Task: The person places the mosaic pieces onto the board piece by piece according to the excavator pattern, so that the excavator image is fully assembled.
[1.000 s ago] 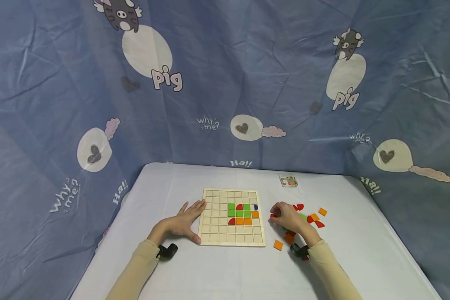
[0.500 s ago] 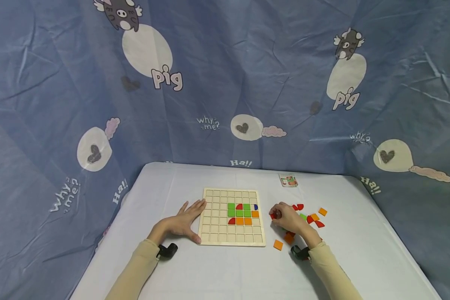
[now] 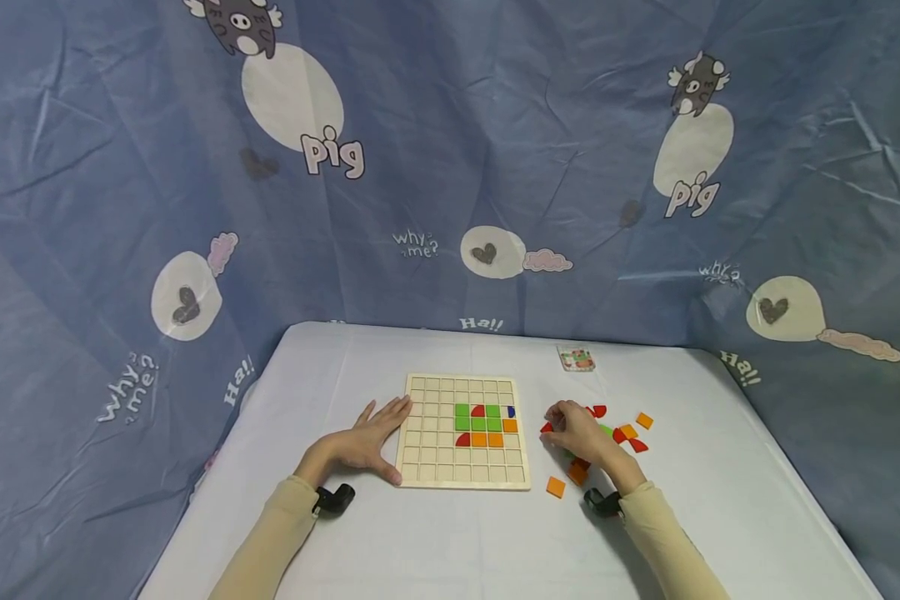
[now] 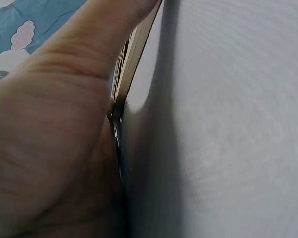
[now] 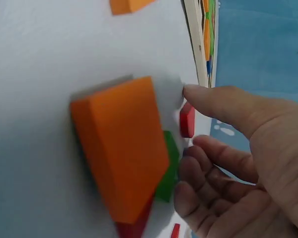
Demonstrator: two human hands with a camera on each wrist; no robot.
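A wooden grid board [image 3: 461, 467] lies on the white table and holds green, orange, red and blue pieces [image 3: 480, 425] in its right half. My left hand [image 3: 367, 440] rests flat and open on the table, its fingers against the board's left edge [image 4: 134, 54]. My right hand [image 3: 572, 427] sits over a pile of loose pieces just right of the board. Its thumb and fingers [image 5: 208, 101] pinch a small red piece [image 5: 187, 120], which shows at the fingertips as the red piece [image 3: 546, 427]. An orange block [image 5: 121, 148] and a green piece [image 5: 170, 166] lie beside it.
Loose orange and red pieces [image 3: 636, 433] are scattered right of the hand, and one orange square [image 3: 556, 487] lies nearer me. A small picture card [image 3: 576, 359] sits at the table's far side. A blue printed cloth [image 3: 450, 167] hangs behind and around the table.
My right hand has shifted only slightly over the pile, still at the red piece. The left hand and the board have stayed put.
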